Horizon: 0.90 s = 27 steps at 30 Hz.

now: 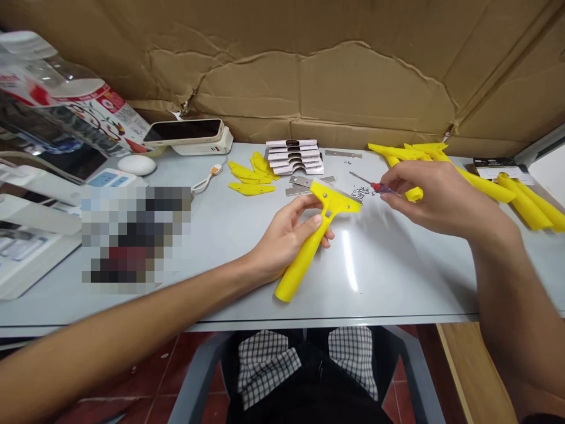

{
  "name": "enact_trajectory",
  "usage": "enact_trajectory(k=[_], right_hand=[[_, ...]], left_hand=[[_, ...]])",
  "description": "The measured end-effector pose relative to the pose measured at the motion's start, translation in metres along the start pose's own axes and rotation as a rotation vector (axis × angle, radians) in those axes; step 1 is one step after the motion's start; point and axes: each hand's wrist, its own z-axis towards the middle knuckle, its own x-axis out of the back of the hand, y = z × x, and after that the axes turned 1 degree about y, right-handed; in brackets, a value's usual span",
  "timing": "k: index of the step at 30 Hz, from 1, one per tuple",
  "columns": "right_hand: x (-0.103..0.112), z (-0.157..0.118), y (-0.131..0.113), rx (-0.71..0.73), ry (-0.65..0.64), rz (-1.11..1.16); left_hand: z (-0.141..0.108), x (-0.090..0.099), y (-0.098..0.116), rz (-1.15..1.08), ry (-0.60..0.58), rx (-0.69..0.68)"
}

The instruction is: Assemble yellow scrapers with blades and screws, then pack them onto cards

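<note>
My left hand (289, 238) is closed around the neck of a yellow scraper (311, 244). Its wide head points away from me, shows two screws, and has a metal blade along its far edge. In my right hand (426, 191) is a small screwdriver (378, 187) with a red and dark handle, its thin shaft pointing left, apart from the scraper. Beneath and beside that shaft lies a heap of small screws (361, 192). Loose metal blades (304, 181) rest just behind the scraper head. Several flat yellow scraper plates (251, 188) lie farther left.
Stacked blade packets (293, 156) stand at the back. Yellow scraper handles (485, 182) are piled on the right. A phone (185, 132), a white mouse (136, 165) and plastic bottles (95, 106) occupy the left. Cardboard (335, 82) walls the back; the table's front edge (309, 323) is near me.
</note>
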Motion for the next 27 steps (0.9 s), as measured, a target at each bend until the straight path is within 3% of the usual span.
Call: enact_trajectory(k=[10, 27], right_hand=[[-0.017, 0.001, -0.002, 0.071, -0.031, -0.064], [-0.015, 0.0, -0.009, 0.016, -0.018, -0.067]], left_hand=[[-0.002, 0.001, 0.0, 0.063, -0.005, 0.011], [-0.003, 0.0, 0.0, 0.083, -0.011, 0.031]])
